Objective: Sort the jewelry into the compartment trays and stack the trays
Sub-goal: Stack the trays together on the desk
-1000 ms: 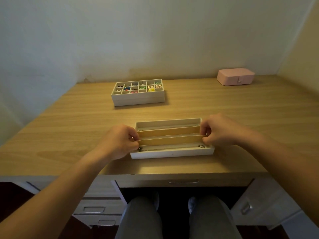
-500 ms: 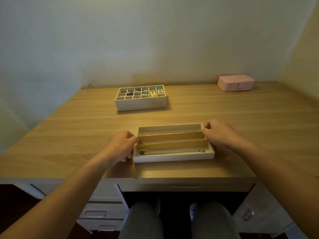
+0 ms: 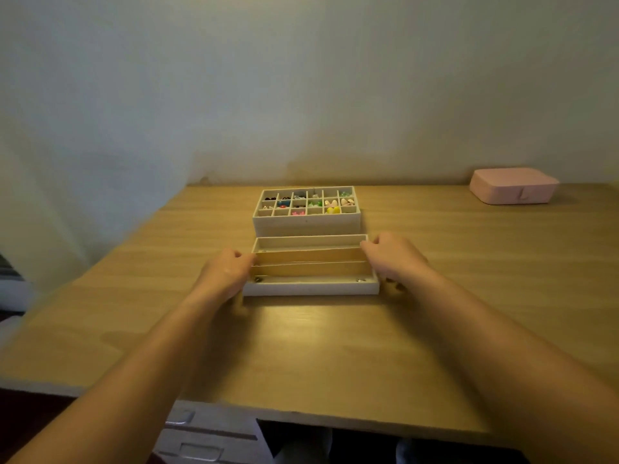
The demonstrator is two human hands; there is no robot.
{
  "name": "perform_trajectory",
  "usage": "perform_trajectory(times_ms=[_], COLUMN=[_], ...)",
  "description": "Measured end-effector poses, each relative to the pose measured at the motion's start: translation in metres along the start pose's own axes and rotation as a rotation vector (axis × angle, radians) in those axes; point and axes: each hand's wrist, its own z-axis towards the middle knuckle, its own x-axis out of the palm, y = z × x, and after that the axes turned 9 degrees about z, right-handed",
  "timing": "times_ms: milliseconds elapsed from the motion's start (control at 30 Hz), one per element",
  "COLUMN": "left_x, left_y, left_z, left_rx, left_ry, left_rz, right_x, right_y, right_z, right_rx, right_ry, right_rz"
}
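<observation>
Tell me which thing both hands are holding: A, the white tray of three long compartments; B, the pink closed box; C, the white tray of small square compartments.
A: the left hand and the right hand grip opposite ends of the white long-compartment tray.

Dim, warm light with a yellowish cast; motion blur softens everything, and wide-angle distortion bends the edges.

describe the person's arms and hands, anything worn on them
No sleeves show: the left forearm and right forearm are bare to the picture's edge. The left hand and right hand wear no gloves, and no watch or bracelet shows at either wrist. The fingers are too blurred to rule out rings.
</observation>
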Motion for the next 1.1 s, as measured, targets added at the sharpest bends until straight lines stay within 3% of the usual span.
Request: perform_trajectory(times_ms=[133, 200, 267, 433, 533, 800, 1100], left_x=[-0.003, -0.004, 0.001, 0.017, 0.025, -0.016, -0.032], left_y=[-0.003, -0.015, -0.024, -0.044, -0.039, -0.064, -0.053], left_z=[0.051, 0.065, 0.083, 0.112, 0.137, 0.083, 0.005], left_rx=[-0.151, -0.195, -0.198, -0.117, -0.111, -0.082, -0.071], left_ry=[-0.001, 0.048, 0.092, 0.178, 0.097, 0.017, 0.040], left_rz=[-0.438, -0.698, -0.805, -0.743, -0.647, -0.668, -0.687], right_x=[0.002, 0.005, 0.021, 0.035, 0.034, 0.014, -0.009], right_y=[0.013, 0.015, 0.001, 0.028, 0.034, 0.042, 0.030], right_z=[0.039, 0.069, 0.118, 0.120, 0.127, 0.106, 0.029], right_rx=[0.036, 0.060, 0.071, 0.159, 0.178, 0.032, -0.024], right_ry=[-0.144, -0.100, -0.071, -0.056, -0.033, -0.051, -0.056], right_rz=[0.332, 0.522, 0.659, 0.731, 0.704, 0.660, 0.628])
